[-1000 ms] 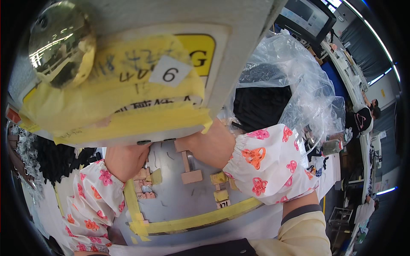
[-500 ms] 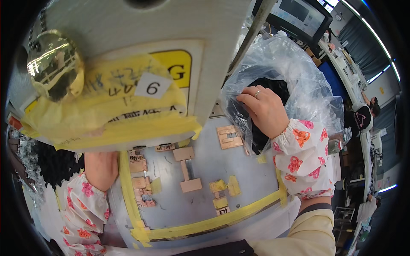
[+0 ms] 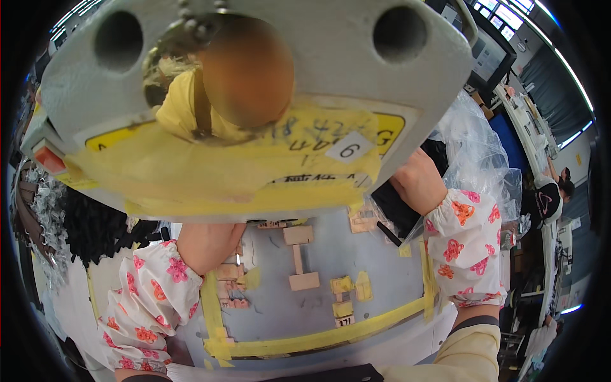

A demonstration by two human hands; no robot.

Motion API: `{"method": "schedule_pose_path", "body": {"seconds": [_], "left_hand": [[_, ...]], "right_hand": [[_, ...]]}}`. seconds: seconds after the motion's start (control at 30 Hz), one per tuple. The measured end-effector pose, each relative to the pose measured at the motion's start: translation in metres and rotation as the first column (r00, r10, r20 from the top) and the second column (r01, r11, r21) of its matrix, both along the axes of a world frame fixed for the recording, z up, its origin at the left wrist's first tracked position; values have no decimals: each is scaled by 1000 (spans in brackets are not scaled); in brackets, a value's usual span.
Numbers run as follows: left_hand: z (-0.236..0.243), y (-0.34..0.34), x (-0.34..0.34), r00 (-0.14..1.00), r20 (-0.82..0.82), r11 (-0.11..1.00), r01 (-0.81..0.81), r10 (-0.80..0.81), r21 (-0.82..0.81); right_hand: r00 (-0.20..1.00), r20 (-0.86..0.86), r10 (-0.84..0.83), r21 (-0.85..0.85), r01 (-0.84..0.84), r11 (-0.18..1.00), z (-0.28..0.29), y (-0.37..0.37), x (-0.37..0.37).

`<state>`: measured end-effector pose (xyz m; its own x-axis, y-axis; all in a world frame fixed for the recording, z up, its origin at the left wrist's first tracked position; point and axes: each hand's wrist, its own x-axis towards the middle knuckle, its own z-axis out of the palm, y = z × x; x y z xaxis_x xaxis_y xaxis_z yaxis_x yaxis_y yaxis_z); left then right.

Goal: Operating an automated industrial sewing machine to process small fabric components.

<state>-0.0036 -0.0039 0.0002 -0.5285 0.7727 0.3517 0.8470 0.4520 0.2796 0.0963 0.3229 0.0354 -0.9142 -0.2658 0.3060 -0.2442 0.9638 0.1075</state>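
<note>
My left hand (image 3: 211, 246) reaches under the grey machine head (image 3: 420, 70), which covers its fingers, so I cannot see whether it is open or closed. Beside it, small tan blocks (image 3: 227, 272) lie along the left side of the grey plate (image 3: 267, 318). At the right, my right hand (image 3: 420, 181) is closed with curled fingers, partly behind the machine head's edge. It is over black pieces (image 3: 396, 210) in a clear plastic bag (image 3: 474, 143); what its fingertips hold is hidden. Both forearms wear white sleeves with pink and orange prints.
Yellow tape (image 3: 331, 334) borders the plate, with an H-shaped tan block (image 3: 303, 281) in its middle. A round pendant (image 3: 248, 70) hangs close in front. Black strips (image 3: 95, 223) lie in a heap at left. A monitor (image 3: 493, 54) and a person (image 3: 544, 197) are at right.
The view has shifted, so the machine head now sits farther right and covers part of my right hand. My left hand has come farther in along the plate. The right hand has lowered over the bag.
</note>
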Motion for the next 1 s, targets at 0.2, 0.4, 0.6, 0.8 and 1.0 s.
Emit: {"method": "schedule_pose_path", "body": {"seconds": [0.2, 0.4, 0.6, 0.8, 1.0], "left_hand": [[-8, -1, -9, 997, -73, 995, -19, 26, 96], [-25, 2, -13, 983, -176, 994, 69, -53, 83], [-20, 3, -10, 992, -124, 987, 40, -20, 158], [2, -10, 1, 981, -103, 972, 180, -165, 151], [14, -18, 15, 988, 69, 985, 131, -140, 116]], "right_hand": [[998, 20, 52, 137, -54, 989, 4, -6, -5], [992, -45, 116, 160, -108, 981, 7, 1, 2], [997, -70, -14, 178, 26, 984, 1, 6, 7], [981, -65, -182, 339, 194, 921, 29, -8, 23], [902, 396, 172, -637, 135, 759, 47, -99, 23]]}}
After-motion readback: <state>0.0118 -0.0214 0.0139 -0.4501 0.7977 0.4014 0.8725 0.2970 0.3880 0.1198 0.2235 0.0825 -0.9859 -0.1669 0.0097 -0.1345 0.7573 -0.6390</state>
